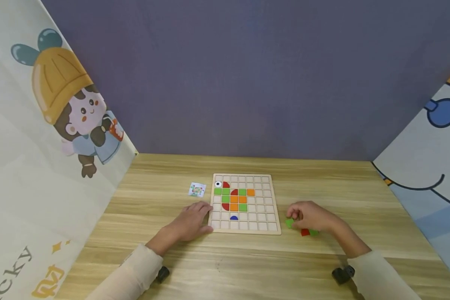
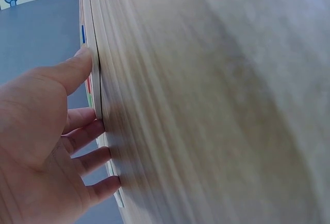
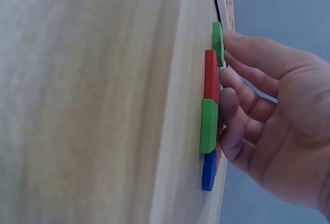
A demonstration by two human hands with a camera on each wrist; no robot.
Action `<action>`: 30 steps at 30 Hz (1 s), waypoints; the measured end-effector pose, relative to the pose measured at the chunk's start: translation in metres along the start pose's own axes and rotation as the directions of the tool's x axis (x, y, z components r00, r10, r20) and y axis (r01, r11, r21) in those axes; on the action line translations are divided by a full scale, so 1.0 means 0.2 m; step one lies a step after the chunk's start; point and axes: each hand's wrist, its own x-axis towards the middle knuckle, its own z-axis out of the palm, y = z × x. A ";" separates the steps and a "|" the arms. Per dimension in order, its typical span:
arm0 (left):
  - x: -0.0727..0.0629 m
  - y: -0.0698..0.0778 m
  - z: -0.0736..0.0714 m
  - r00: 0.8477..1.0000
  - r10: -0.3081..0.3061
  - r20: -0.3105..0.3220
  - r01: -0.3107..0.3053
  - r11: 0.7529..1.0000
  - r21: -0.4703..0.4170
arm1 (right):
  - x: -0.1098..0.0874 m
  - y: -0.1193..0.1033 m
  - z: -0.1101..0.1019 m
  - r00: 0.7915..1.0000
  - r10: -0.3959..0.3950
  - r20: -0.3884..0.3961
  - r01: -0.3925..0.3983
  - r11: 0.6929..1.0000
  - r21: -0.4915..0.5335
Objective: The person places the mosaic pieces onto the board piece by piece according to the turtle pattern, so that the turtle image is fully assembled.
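Note:
In the head view my left hand [image 1: 192,221] lies against the left edge of the wooden grid board [image 1: 260,212], thumb at the lower corner. The left wrist view shows its fingers straight along the board's side. Colored tiles on the board form a patch of green, red and orange, with a white eye tile [image 1: 218,184] at upper left and a blue half-round tile [image 1: 234,218] lower down. To the right of the board, my right hand [image 1: 310,216] pinches a green tile [image 3: 218,44] between thumb and fingers, low at the table.
Under my right hand sit a red tile [image 3: 211,74], another green tile [image 3: 208,126] and a blue tile [image 3: 209,171]. A small printed packet [image 1: 197,189] lies left of the board. A dark upright panel [image 1: 247,83] stands behind the wooden table [image 1: 225,266], with printed walls at both sides.

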 end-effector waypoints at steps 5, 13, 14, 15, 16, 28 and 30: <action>0.00 0.00 0.00 1.000 0.004 0.001 -0.004 1.000 0.005 | 0.00 0.00 0.01 1.000 -0.001 -0.001 0.001 0.999 -0.042; 0.00 0.00 0.00 1.000 0.001 0.004 -0.002 1.000 0.007 | 0.01 0.01 0.01 1.000 0.005 0.001 -0.005 0.999 -0.050; 0.00 0.00 0.00 1.000 0.000 0.006 0.000 1.000 0.007 | 0.01 0.01 0.01 1.000 0.005 0.000 -0.005 0.999 -0.048; 0.00 0.00 0.00 1.000 -0.002 0.008 0.002 1.000 0.007 | 0.01 0.01 0.01 1.000 0.006 -0.003 -0.006 0.999 -0.050; 0.00 0.00 0.00 1.000 -0.003 0.010 0.003 1.000 0.008 | 0.01 0.00 0.01 1.000 0.006 -0.004 -0.006 0.999 -0.051; 0.00 0.00 0.00 1.000 0.000 0.006 0.000 1.000 0.006 | 0.01 -0.01 -0.02 1.000 -0.017 -0.022 0.016 0.999 -0.045; 0.00 0.00 0.00 1.000 -0.003 0.009 0.003 1.000 0.006 | 0.02 -0.01 -0.02 0.999 -0.033 -0.028 0.031 0.999 -0.044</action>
